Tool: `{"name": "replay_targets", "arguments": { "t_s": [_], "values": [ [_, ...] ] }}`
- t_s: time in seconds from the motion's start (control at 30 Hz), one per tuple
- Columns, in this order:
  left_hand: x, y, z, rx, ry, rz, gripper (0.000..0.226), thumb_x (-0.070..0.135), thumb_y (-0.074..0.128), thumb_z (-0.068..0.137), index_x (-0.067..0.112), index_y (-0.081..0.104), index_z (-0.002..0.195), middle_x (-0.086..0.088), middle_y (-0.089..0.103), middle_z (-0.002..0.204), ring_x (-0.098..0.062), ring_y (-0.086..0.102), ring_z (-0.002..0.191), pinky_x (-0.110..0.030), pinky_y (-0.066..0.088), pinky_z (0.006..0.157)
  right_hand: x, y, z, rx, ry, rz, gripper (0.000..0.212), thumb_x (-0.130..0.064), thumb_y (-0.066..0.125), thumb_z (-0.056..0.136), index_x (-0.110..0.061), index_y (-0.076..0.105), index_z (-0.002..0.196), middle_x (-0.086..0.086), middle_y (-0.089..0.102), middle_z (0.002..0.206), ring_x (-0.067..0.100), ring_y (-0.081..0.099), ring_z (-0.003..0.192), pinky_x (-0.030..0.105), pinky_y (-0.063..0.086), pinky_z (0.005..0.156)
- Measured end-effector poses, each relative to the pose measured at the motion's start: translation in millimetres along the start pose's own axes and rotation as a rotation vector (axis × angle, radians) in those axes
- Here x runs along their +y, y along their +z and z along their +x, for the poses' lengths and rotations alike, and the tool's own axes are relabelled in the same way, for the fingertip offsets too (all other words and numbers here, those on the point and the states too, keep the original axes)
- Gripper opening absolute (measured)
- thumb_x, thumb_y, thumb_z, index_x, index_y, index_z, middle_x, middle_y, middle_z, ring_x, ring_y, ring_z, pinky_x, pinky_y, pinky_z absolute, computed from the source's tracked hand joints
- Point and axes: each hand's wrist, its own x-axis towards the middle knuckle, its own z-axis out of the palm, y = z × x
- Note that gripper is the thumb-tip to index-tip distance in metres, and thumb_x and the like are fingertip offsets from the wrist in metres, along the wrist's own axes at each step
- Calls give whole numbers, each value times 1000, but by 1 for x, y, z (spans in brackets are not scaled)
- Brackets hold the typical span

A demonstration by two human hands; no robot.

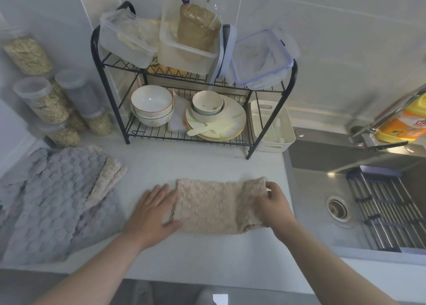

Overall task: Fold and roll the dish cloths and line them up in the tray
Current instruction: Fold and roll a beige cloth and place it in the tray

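Observation:
A beige dish cloth [208,206] lies folded into a long strip on the white counter in front of me. My left hand [153,211] lies flat with straight fingers against the cloth's left end. My right hand [274,204] curls its fingers round the cloth's right end, which is turned up into the start of a roll. A white tray [274,143] stands at the back right, beside the dish rack. A pile of grey dish cloths [50,198] with another beige cloth [105,181] on it lies to the left.
A black wire dish rack [184,139] with bowls, plates and plastic boxes stands at the back. Jars of grain [43,99] stand at the back left. A steel sink [359,203] with a drain and a rolled rack is right of the counter edge.

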Motion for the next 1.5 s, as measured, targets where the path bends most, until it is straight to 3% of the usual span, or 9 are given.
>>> {"name": "replay_targets", "arguments": {
  "t_s": [0.17,0.4,0.6,0.8,0.93,1.03,1.13,1.23,1.5],
  "values": [
    [-6,10,-2,30,5,22,83,81,29,78,33,31,146,-1,20,156,-16,14,145,-30,-5,116,-7,40,-5,-129,-104,-8,24,-21,51,90,-33,53,111,1,62,102,22,65,88,34,57,66],
    [-6,7,0,19,-16,26,79,77,41,75,33,43,140,-4,37,151,-19,31,140,-32,5,114,-12,119,-6,-247,-167,-195,30,-17,58,88,-24,48,115,-15,52,86,-4,50,68,1,38,51],
    [-9,8,2,37,-15,23,81,71,42,73,36,32,145,2,16,158,-14,7,146,-33,-3,115,-4,148,-5,-223,-209,-427,29,-24,58,83,-21,49,110,1,55,107,18,53,97,18,36,71],
    [-9,8,2,43,-9,44,73,67,51,71,36,45,138,-3,38,151,-18,28,142,-33,5,115,-8,147,-16,-336,-173,-464,38,-38,53,82,-19,53,115,3,57,111,21,57,103,32,47,90],
    [-13,9,0,47,30,81,69,53,50,75,31,42,140,-5,39,150,-20,31,141,-35,8,114,-20,110,-22,-183,-92,-107,14,-17,51,87,-22,62,95,-3,66,81,17,63,65,42,56,67],
    [-13,7,-1,71,52,45,62,36,42,77,24,46,137,-9,43,147,-25,37,138,-34,10,114,-14,80,-15,17,-96,-312,6,-24,53,88,-22,53,94,-10,55,78,9,55,65,28,44,59],
    [-13,5,-4,105,16,-75,64,25,37,79,19,34,142,-10,44,146,-26,39,136,-31,7,116,-5,81,-12,-134,114,-444,30,-46,58,83,-19,45,80,-10,48,66,5,46,57,21,33,51],
    [-13,5,-7,108,105,-113,69,25,37,81,21,22,149,-12,30,153,-26,30,141,-40,11,116,6,96,-12,-160,114,-480,21,-36,61,75,-18,50,78,-7,55,73,8,52,63,22,37,49],
    [-17,12,-10,100,273,-56,45,26,45,77,27,63,118,-6,55,133,-23,44,124,-44,22,111,-7,98,-15,-115,60,-147,16,-15,59,78,-16,51,92,-3,54,81,12,52,67,23,45,50]
  ]
}}
